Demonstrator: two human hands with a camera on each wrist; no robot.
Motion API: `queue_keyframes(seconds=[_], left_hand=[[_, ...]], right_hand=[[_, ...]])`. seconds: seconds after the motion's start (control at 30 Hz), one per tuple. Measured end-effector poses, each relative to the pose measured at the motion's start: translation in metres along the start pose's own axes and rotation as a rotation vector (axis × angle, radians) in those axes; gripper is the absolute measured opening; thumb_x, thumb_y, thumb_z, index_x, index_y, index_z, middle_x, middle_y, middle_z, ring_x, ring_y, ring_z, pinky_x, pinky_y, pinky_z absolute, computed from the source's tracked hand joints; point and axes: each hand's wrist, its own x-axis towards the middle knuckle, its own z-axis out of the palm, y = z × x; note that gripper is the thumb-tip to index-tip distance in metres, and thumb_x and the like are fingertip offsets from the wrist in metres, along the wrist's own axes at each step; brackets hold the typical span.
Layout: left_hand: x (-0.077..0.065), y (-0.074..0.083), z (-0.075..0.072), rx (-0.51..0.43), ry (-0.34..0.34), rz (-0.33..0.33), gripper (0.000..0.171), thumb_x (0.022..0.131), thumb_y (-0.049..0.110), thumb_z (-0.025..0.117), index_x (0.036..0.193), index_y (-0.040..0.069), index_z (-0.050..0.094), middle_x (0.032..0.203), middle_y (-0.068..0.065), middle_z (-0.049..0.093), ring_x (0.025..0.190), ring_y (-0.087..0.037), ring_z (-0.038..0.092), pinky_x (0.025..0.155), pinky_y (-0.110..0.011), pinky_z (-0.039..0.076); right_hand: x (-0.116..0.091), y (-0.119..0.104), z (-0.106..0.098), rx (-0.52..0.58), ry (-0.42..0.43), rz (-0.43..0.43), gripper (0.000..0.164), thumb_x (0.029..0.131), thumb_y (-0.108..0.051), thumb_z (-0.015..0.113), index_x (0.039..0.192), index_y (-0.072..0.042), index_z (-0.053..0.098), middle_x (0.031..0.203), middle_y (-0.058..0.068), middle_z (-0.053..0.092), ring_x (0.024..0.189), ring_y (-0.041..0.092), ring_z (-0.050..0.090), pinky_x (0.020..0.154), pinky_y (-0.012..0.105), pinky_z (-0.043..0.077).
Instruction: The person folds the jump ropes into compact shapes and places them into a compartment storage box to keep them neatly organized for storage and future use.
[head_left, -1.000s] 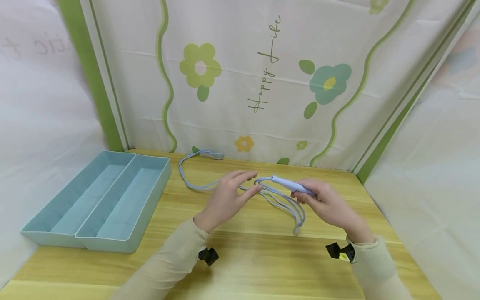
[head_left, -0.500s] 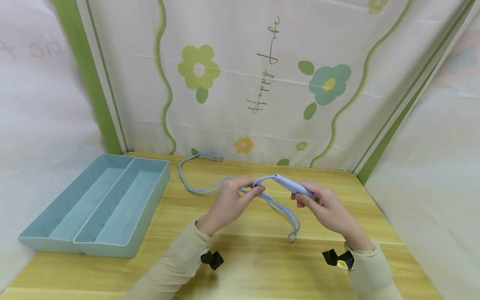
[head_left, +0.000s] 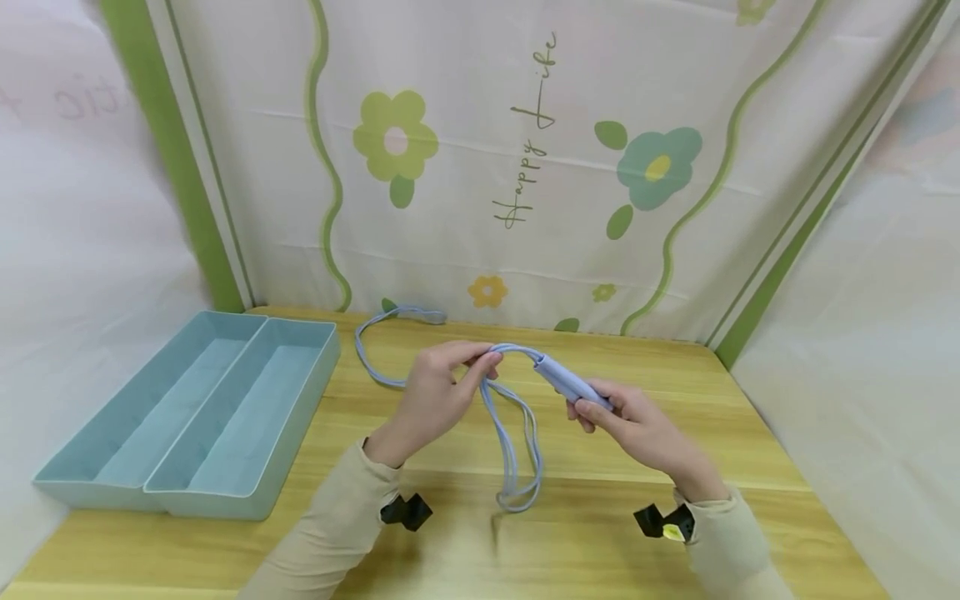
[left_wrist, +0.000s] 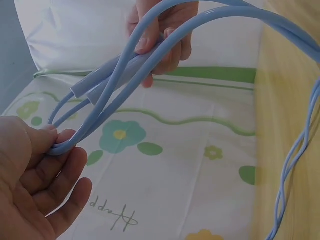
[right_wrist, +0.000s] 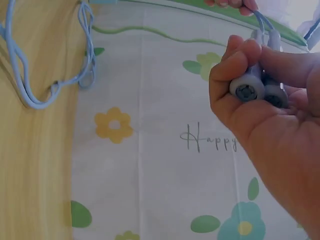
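Note:
Two light-blue handles of a jump rope (head_left: 567,379) lie side by side in my right hand (head_left: 645,429), whose fingers and thumb grip them. Their round ends (right_wrist: 247,90) show in the right wrist view. My left hand (head_left: 435,396) pinches the blue cord (left_wrist: 62,147) between thumb and fingers, a short way from the handles. From that pinch a doubled loop of cord (head_left: 506,458) hangs down in front. More of the cord (head_left: 367,358) trails behind the left hand to the back of the table, partly hidden by that hand.
Two long pale-blue trays (head_left: 300,417) stand side by side on the left of the wooden table (head_left: 600,533). A white flowered curtain (head_left: 465,167) closes off the back, with white sheets at both sides.
My left hand has closed on the cord and moved slightly left with it. The hanging loop has swung left. My right hand has shifted a little left and down with the handles.

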Motion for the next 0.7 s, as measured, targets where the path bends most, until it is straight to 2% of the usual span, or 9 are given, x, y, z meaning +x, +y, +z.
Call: queue_keyframes(seconds=[0.1,0.23,0.4,0.6,0.7], left_hand=[[0.001,0.0,-0.005,0.01,0.024,0.018,0.013,0.095,0.005,0.067,0.101,0.0,0.076,0.079,-0.003,0.071,0.071,-0.012,0.067,0.051,-0.022,0.049],[0.001,0.001,-0.008,0.024,0.039,0.024,0.012,0.095,0.005,0.067,0.101,0.0,0.076,0.08,-0.003,0.071,0.071,-0.011,0.067,0.048,-0.02,0.046],[0.0,0.004,-0.009,0.058,0.032,0.022,0.012,0.094,0.007,0.068,0.101,0.001,0.076,0.081,-0.002,0.071,0.073,-0.009,0.067,0.052,-0.02,0.049],[0.0,0.008,-0.007,0.087,0.011,0.033,0.012,0.095,0.008,0.068,0.1,0.0,0.075,0.081,-0.002,0.071,0.074,-0.008,0.066,0.063,-0.021,0.053],[0.0,0.008,-0.006,0.075,0.022,0.024,0.012,0.095,0.008,0.067,0.099,0.001,0.075,0.081,0.0,0.07,0.073,-0.008,0.066,0.063,-0.022,0.053]], right_hand=[[0.002,0.002,0.004,0.053,-0.039,-0.006,0.018,0.105,-0.003,0.045,0.107,-0.009,0.062,0.088,0.009,0.056,0.075,0.024,0.05,0.065,0.032,0.043],[0.003,0.001,0.007,0.095,-0.045,-0.016,0.019,0.105,-0.001,0.044,0.108,-0.007,0.062,0.089,0.011,0.056,0.076,0.024,0.049,0.066,0.033,0.044],[0.004,-0.002,0.013,0.06,-0.044,0.002,0.02,0.105,-0.003,0.045,0.113,-0.007,0.063,0.083,0.011,0.057,0.073,0.023,0.053,0.066,0.032,0.045],[0.007,-0.005,0.025,0.026,-0.121,0.013,0.016,0.106,-0.003,0.042,0.114,-0.004,0.056,0.084,0.011,0.058,0.072,0.026,0.058,0.065,0.031,0.052],[0.007,-0.005,0.03,0.038,-0.1,-0.002,0.015,0.107,-0.003,0.039,0.113,-0.004,0.053,0.081,0.013,0.055,0.07,0.027,0.057,0.063,0.032,0.052]])
